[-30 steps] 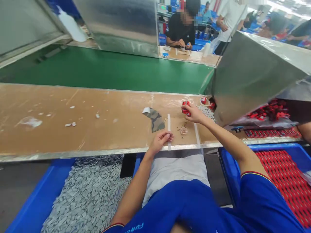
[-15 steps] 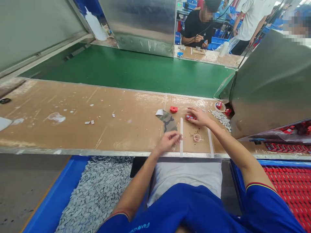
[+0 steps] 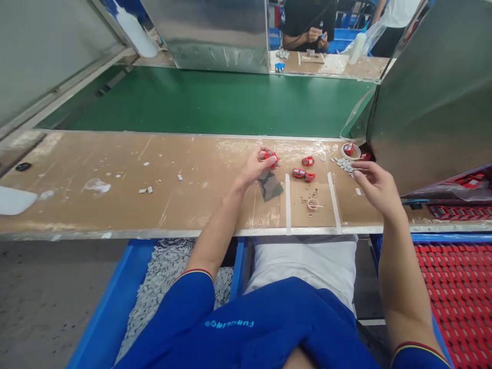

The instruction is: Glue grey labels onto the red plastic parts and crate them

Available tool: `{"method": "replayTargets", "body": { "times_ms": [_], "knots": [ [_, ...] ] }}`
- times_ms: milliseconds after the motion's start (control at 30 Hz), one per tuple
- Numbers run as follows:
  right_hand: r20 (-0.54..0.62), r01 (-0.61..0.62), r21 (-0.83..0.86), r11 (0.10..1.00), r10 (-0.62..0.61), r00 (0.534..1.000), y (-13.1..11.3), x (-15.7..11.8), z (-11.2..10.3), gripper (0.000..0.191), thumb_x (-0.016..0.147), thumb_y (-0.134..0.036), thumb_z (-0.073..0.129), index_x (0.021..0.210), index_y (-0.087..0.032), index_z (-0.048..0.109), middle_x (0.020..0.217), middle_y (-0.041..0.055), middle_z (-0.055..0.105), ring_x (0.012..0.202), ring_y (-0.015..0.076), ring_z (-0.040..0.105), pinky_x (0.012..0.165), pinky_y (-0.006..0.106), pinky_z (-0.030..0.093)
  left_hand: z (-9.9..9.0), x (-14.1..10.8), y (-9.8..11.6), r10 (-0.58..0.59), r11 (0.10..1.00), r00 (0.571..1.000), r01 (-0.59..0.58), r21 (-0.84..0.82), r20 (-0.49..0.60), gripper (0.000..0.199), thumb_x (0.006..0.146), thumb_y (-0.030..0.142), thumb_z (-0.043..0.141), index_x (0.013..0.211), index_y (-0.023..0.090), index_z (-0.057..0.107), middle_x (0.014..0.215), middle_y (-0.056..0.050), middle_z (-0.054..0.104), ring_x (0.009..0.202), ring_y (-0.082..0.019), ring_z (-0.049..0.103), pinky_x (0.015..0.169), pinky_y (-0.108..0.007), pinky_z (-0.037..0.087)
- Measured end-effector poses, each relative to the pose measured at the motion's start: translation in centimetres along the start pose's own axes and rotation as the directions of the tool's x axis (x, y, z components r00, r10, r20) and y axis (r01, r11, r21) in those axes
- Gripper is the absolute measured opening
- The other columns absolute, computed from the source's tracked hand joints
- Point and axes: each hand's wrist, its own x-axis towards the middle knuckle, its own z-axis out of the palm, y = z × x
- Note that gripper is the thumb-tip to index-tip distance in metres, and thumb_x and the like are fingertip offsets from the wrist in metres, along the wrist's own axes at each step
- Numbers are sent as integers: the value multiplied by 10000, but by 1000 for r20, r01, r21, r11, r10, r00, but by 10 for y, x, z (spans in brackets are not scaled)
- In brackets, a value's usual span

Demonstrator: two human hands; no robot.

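My left hand (image 3: 258,165) is closed around a red part (image 3: 271,158) above the brown worktop, just behind a camouflage cloth piece (image 3: 270,186). My right hand (image 3: 374,185) is at the pile of small grey pieces (image 3: 345,164), thumb and forefinger close together at the pile's edge; whether a piece is between them is too small to tell. Between the hands lie red toy-car-like parts, one (image 3: 308,161) behind and a touching pair (image 3: 299,173) in front. Nearer me is a small round dish (image 3: 313,204) with tiny bits around it.
A green belt (image 3: 215,102) runs behind the worktop (image 3: 207,205). Metal panels (image 3: 430,102) rise at the right and back. Blue bins hold grey pieces (image 3: 161,277) at lower left and red parts (image 3: 453,287) at lower right. A person's hands (image 3: 317,37) work across the belt.
My left hand has moved up from the cloth and taken hold of the red part. My right hand has left the red cars and shifted right to the grey pile. The view has tilted down.
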Motion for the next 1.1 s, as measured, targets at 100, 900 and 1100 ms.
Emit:
{"method": "replayTargets", "body": {
  "times_ms": [100,900,1100],
  "knots": [
    [-76,-98,210,973,116,990,7,-37,8,331,949,-541,684,1099,-252,739,1114,87,789,985,226,756,842,371,615,19,-41,8,26,894,998,3,-448,58,669,779,700,801,1156,239,498,1018,-62,783,747,-170,750,702,-299,579],
    [180,137,119,983,-157,971,19,-60,90,100,971,-259,686,964,-230,781,901,47,751,717,159,635,632,295,496,110,-127,-27,-317,451,924,345,-823,213,550,898,599,728,1098,86,746,1121,-183,774,692,-96,626,539,-182,507],
    [-3,168,147,975,-170,985,28,-59,97,113,986,-275,664,955,-238,766,909,45,766,754,169,667,688,319,537,116,-128,-33,-330,562,942,248,-789,61,485,932,551,724,1196,144,724,979,-116,813,712,-122,705,656,-212,574]
  ]
}}
